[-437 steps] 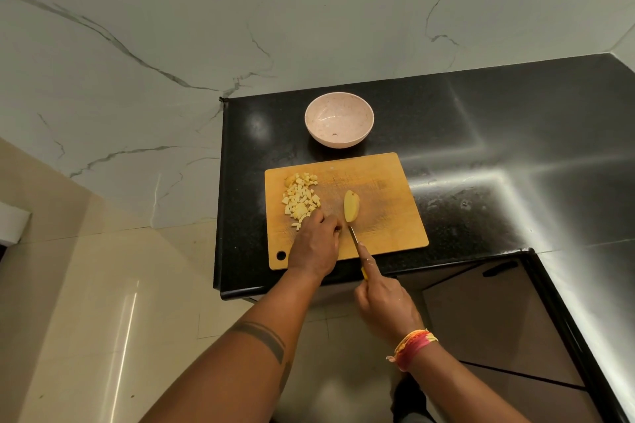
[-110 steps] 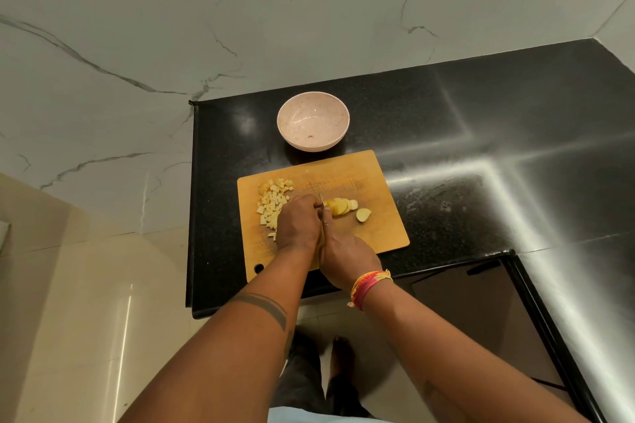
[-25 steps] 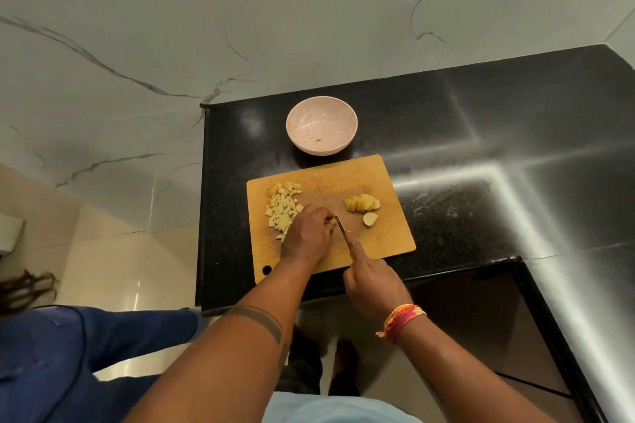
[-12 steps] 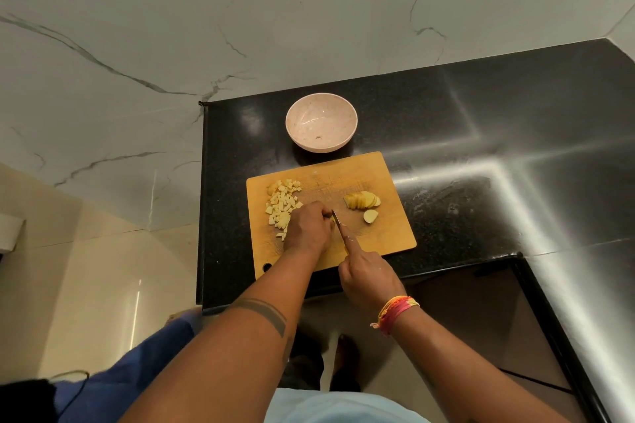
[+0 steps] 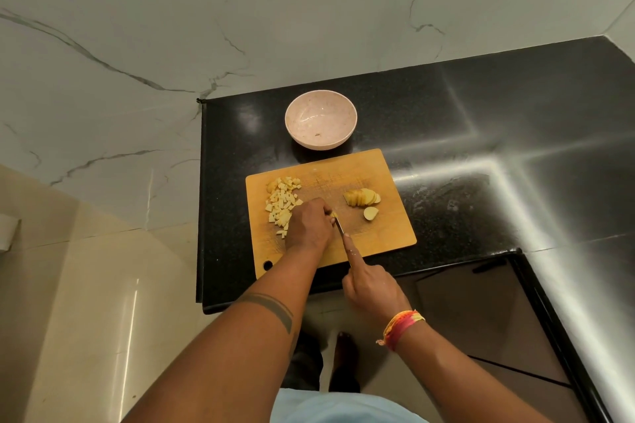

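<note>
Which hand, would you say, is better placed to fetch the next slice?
Likely the left hand: it merely holds a small piece, the right hand grips the knife, and the slices lie close by.

Both forearms reach forward, hands close together.
The left hand [image 5: 309, 225] lies knuckles up, its fingers curled down onto a potato piece [image 5: 333, 215]. The right hand [image 5: 371, 287] grips a knife [image 5: 339, 227], index finger stretched straight along the blade's back.

We are now dicing one slice [image 5: 333, 215] under the left hand [image 5: 309, 227] with the knife [image 5: 339, 226]; remaining slices [image 5: 360, 197] are lying right of the grip.
</note>
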Demonstrator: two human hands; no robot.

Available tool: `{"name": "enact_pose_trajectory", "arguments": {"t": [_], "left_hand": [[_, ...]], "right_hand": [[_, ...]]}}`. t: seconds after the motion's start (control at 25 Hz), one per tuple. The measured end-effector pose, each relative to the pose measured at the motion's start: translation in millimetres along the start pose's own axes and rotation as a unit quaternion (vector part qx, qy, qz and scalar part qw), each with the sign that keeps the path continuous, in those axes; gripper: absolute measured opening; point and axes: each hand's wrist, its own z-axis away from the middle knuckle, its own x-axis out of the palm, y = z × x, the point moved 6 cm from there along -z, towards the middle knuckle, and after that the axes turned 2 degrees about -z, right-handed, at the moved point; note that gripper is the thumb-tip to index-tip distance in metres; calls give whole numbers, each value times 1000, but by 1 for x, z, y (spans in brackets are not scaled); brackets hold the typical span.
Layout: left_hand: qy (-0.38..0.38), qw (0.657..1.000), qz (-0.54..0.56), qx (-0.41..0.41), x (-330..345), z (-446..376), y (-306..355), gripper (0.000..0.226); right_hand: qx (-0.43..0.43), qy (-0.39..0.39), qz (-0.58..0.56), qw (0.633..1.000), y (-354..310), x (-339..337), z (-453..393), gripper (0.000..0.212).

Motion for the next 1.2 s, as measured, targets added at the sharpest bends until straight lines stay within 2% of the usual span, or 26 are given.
{"name": "enact_pose_trajectory", "arguments": {"t": [0.24, 0.56, 0.76, 0.88, 1.2], "left_hand": [[-4, 1000, -2, 11, 1, 2, 2, 16], [-8, 997, -42, 58, 9, 11, 11, 30], [-17, 988, -80, 132, 6, 6, 16, 20], [-33, 981, -97, 163, 1, 4, 18, 23], [2, 993, -55, 108, 4, 9, 6, 24]], "right_hand": [[10, -1, -16, 1000, -1, -5, 9, 80], [42, 39, -45, 997, 16, -29, 16, 75], [30, 35, -50, 998, 9, -27, 7, 74], [26, 41, -61, 997, 3, -26, 3, 74], [25, 31, -67, 997, -6, -8, 6, 76]]}}
